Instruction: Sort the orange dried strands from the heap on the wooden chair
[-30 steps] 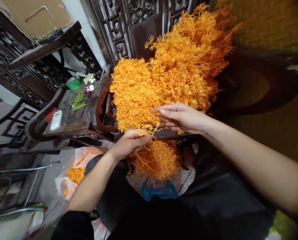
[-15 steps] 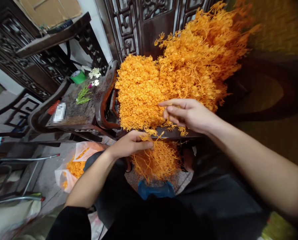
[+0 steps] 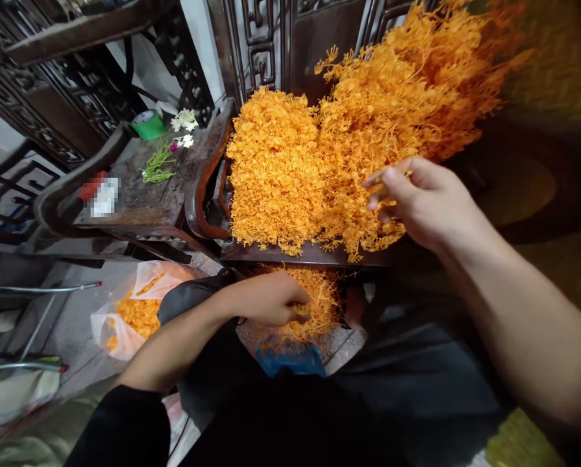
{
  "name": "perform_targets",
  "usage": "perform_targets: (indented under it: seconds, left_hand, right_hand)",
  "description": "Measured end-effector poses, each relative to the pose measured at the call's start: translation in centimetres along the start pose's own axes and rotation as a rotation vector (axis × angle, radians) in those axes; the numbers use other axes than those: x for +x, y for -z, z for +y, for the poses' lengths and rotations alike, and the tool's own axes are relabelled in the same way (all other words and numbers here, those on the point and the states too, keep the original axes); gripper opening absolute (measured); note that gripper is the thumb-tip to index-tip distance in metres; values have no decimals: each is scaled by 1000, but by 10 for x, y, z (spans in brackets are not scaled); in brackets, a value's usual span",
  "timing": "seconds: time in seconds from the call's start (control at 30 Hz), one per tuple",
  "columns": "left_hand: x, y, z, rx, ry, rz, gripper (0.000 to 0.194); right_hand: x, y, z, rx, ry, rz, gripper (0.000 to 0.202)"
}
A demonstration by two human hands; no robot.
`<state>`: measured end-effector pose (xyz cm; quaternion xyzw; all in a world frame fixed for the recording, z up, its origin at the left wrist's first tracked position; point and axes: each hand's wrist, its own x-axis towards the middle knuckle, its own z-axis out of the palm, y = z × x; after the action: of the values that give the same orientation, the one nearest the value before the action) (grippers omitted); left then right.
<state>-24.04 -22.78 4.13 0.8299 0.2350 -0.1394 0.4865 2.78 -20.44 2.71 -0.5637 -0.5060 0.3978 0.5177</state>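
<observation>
Low over a tangle of thin orange stems (image 3: 322, 295), my left hand (image 3: 275, 299) has its fingers curled together, with a small orange bit showing at the fingertips. What it grips is mostly hidden. My right hand (image 3: 424, 194) reaches to the near right side of a tall pile of orange branching sprigs (image 3: 407, 84). Its fingers are bent and apart, and no held sprig can be made out. Left of that pile, touching it, lies a dense block-like heap of short orange flower-like pieces (image 3: 275, 175) on the dark wooden seat (image 3: 309, 256).
A blue container (image 3: 290, 360) sits beneath the stem tangle, between the knees. On the floor at left is a pale plastic bag (image 3: 124, 350) of orange pieces. A wooden side table (image 3: 144, 201) holds green tape (image 3: 148, 124), white flowers (image 3: 185, 120) and green stems (image 3: 158, 165).
My left hand has dropped from the seat's edge toward the stem tangle, and the sprig it held no longer shows clearly. My right hand has moved right and up to the tall pile.
</observation>
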Motion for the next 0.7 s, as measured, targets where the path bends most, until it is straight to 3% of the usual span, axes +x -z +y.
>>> perform_targets:
  seconds: [0.1,0.17,0.23,0.33,0.4,0.47,0.53,0.6,0.63,0.7]
  left_hand:
    - [10,-2,-7,-77,135,114,31]
    - [14,-1,-10,-118,186,169,36]
    - [17,0,-10,-143,220,201,39]
    - [17,2,-5,-207,267,253,35]
    - [16,2,-1,-265,204,294,35]
    - [14,1,5,-271,86,262,34]
    - [13,-3,11,-123,56,91,28]
    - [15,-10,15,167,133,-193,23]
    - [16,-13,15,265,143,-240,26]
    - [18,-20,11,391,123,-196,32]
  right_hand:
    - [-22,-4,-10,-130,73,-367,27]
    - [-42,-15,-15,-343,228,-568,25]
    - [-59,-28,-16,-478,357,-659,28]
    - [-73,-41,-12,-480,413,-672,17]
    - [-72,-42,-11,-400,399,-586,10]
    - [-64,-36,-17,-171,296,-366,20]
    - [-48,-21,-29,209,125,-79,32]
    - [-27,-2,-47,532,20,100,45]
    - [-17,5,-55,571,-9,164,41]
    - [4,10,-67,557,-95,238,30]
